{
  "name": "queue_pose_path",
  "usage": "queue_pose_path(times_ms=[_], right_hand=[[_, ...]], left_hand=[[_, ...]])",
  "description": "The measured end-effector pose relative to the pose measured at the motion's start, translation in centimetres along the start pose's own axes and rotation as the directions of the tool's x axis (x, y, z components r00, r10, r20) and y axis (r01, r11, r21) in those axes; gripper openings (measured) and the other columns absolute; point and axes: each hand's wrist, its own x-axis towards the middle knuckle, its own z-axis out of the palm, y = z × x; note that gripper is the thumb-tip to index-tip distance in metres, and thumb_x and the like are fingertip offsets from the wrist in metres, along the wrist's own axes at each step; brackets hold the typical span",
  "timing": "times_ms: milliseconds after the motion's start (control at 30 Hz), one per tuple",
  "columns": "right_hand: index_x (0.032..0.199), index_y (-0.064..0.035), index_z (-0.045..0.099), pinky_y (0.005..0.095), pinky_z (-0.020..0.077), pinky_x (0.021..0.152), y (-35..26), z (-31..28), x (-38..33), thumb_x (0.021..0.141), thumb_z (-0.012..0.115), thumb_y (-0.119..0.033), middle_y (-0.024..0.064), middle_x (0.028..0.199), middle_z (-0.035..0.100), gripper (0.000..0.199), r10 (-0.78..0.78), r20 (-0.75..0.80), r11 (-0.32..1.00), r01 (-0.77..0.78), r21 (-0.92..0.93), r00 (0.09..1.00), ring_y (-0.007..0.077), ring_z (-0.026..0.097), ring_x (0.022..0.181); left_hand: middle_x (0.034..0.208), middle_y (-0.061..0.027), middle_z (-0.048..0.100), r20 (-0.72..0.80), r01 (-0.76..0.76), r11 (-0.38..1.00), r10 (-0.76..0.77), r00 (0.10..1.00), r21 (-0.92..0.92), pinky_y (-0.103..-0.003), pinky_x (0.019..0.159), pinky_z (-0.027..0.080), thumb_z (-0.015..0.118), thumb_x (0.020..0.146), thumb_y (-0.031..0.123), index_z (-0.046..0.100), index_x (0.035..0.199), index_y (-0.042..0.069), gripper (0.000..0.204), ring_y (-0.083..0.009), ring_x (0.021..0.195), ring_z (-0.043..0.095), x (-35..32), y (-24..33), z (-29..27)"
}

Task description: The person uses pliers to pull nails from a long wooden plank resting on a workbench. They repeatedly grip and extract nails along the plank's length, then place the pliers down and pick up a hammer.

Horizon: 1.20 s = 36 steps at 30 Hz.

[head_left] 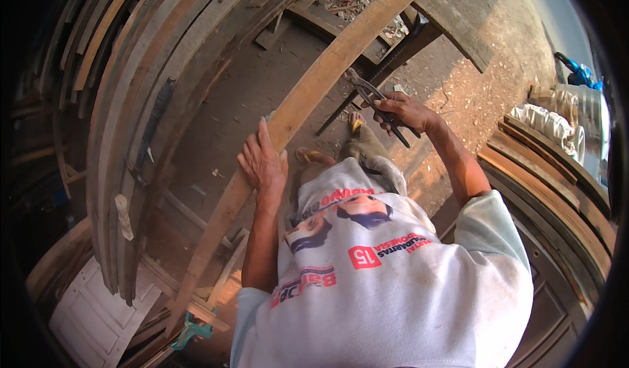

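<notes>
A long, narrow wooden plank (327,73) runs diagonally from the lower left to the top of the view. My left hand (264,157) is wrapped round its edge near the middle, thumb and fingers on the wood. To the right of the plank, my right hand (406,114) grips a pair of dark metal pincers (367,92) by the handles. Their rounded jaws point toward the plank and sit just beside its right edge; whether they touch it I cannot tell. The lower end of the plank passes left of my body.
Long boards (131,106) stand stacked at the left, with a hammer-like tool (134,171) beside them. A wooden bench (452,24) holding shavings lies ahead. More boards (550,178) are piled at the right. A white panelled door (98,315) and a green clamp (190,332) are at lower left.
</notes>
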Motion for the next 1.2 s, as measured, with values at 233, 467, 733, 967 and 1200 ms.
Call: queue_pose_path(times_ms=[233, 467, 733, 967, 1200], right_hand=[[0.103, -0.0066, 0.059, 0.0322, 0.0451, 0.055, 6.3, 11.1, 3.8, 0.108, 0.063, -0.044, 0.0001, 0.079, 0.052, 0.038, -0.06, -0.137, 0.789, 0.131, 0.6, 0.989, 0.0119, 0.049, 0.062], [0.105, -0.0041, 0.061, 0.0382, 0.0547, 0.067, 8.5, 18.4, 5.2, 0.109, 0.061, -0.038, 0.0064, 0.084, 0.059, 0.034, -0.121, -0.166, 0.629, 0.205, 0.75, 0.979, 0.0214, 0.062, 0.074], [0.145, 0.0048, 0.043, 0.0458, 0.063, 0.098, 3.5, 5.2, 0.8, 0.109, 0.044, -0.008, 0.0266, 0.132, 0.068, 0.038, -0.135, -0.311, 0.937, 0.224, 0.27, 0.941, 0.0374, 0.073, 0.116], [0.149, 0.0025, 0.045, 0.046, 0.0611, 0.101, -3.2, -2.4, -0.4, 0.109, 0.049, -0.015, 0.0246, 0.136, 0.069, 0.044, -0.082, -0.14, 0.995, 0.089, 0.045, 0.987, 0.0358, 0.073, 0.118], [0.138, 0.0048, 0.053, 0.0423, 0.0645, 0.093, -7.1, -8.7, -0.5, 0.111, 0.052, -0.025, 0.0225, 0.125, 0.073, 0.04, 0.014, 0.065, 0.98, -0.001, -0.199, 0.998, 0.0326, 0.076, 0.111]], left_hand=[[0.128, -0.0161, 0.056, 0.018, 0.025, 0.999, -0.025, 1.0, 0.022, -0.05, 0.102, 0.042, 0.093, 0.077, 0.02, 0.031, 0.164, 0.014, 0.107, -0.0355, 0.123, 0.057, 0.0, 0.1, -0.3], [0.129, -0.0165, 0.056, 0.031, -0.028, 0.999, 0.027, 0.999, 0.041, -0.05, 0.102, 0.042, 0.093, 0.077, 0.02, 0.03, 0.164, 0.015, 0.108, -0.036, 0.123, 0.057, 0.7, -0.3, -0.2], [0.133, -0.0186, 0.055, 0.052, 0.017, 1.0, -0.016, 0.999, -0.022, -0.053, 0.105, 0.04, 0.094, 0.075, 0.015, 0.029, 0.165, 0.017, 0.111, -0.0383, 0.127, 0.055, 0.5, 0.0, 0.0], [0.134, -0.0173, 0.055, 0.005, 0.045, 0.999, -0.045, 0.999, 0.021, -0.05, 0.105, 0.039, 0.095, 0.072, 0.016, 0.031, 0.164, 0.018, 0.112, -0.0368, 0.126, 0.055, 0.3, 0.0, 0.6], [0.131, -0.0149, 0.055, -0.02, 0.131, 0.991, -0.131, 0.991, 0.031, -0.05, 0.104, 0.039, 0.096, 0.069, 0.012, 0.034, 0.163, 0.021, 0.113, -0.0359, 0.126, 0.055, 0.3, 0.5, 1.1]])
